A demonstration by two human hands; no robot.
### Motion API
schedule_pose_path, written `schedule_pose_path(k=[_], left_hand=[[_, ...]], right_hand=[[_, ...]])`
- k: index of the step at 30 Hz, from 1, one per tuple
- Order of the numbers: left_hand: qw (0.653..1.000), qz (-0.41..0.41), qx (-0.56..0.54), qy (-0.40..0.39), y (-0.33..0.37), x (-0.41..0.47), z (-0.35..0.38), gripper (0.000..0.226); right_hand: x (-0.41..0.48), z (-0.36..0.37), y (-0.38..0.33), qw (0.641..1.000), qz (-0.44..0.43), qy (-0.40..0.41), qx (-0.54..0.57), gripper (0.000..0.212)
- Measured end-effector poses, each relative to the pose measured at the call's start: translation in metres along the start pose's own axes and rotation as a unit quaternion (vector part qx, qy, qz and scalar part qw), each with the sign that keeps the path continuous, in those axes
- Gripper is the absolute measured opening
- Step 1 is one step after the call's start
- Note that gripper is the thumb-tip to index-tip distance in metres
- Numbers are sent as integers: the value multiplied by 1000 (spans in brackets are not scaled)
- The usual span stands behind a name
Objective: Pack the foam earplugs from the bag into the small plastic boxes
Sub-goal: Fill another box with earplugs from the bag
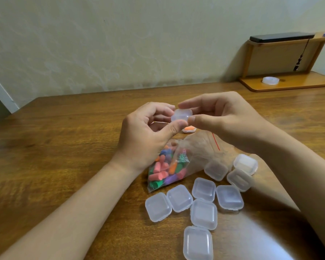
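Now the left hand (pixel 146 132) and the right hand (pixel 223 119) are pinching 1 clear box (pixel 181 115) between thumbs and fingers, above the bag (pixel 169 166). I cannot tell if its lid is opening. The bag is lying on the surface (pixel 64 147), holding many earplugs (pixel 160 174). Behind it 1 filled box (pixel 189 129) is showing orange, so the task is only beginning. 9 empty boxes (pixel 203 214) are waiting nearby, closed.
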State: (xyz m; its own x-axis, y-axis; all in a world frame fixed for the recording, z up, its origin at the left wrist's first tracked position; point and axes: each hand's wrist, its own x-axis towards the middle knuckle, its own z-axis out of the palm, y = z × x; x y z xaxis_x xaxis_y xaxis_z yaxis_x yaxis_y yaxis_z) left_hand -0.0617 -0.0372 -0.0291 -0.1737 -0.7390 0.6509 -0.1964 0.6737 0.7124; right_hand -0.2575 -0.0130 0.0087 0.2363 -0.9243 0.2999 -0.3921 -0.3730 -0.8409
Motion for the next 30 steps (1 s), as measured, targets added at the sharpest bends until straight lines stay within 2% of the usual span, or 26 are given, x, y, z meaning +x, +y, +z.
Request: schedule_pose_path(k=[6, 10, 14, 23, 30], left_hand=[[999, -7, -37, -10, -2, -1, 1, 22], [1000, 24, 5, -12, -1, -1, 0, 15], [995, 60, 71, -21, -1, -2, -1, 17], [992, 76, 104, -15, -1, -2, 1, 22], [999, 11, 10, 49, 1, 1, 1, 13]], right_hand=[[1, 2, 0, 1000, -16, 19, -3, 31], [0, 5, -1, 1000, -19, 14, -13, 34], [0, 7, 0, 999, -24, 10, -41, 40], [0, 10, -2, 998, -31, 11, -57, 39], [0, 11, -1, 998, -43, 4, -43, 52]])
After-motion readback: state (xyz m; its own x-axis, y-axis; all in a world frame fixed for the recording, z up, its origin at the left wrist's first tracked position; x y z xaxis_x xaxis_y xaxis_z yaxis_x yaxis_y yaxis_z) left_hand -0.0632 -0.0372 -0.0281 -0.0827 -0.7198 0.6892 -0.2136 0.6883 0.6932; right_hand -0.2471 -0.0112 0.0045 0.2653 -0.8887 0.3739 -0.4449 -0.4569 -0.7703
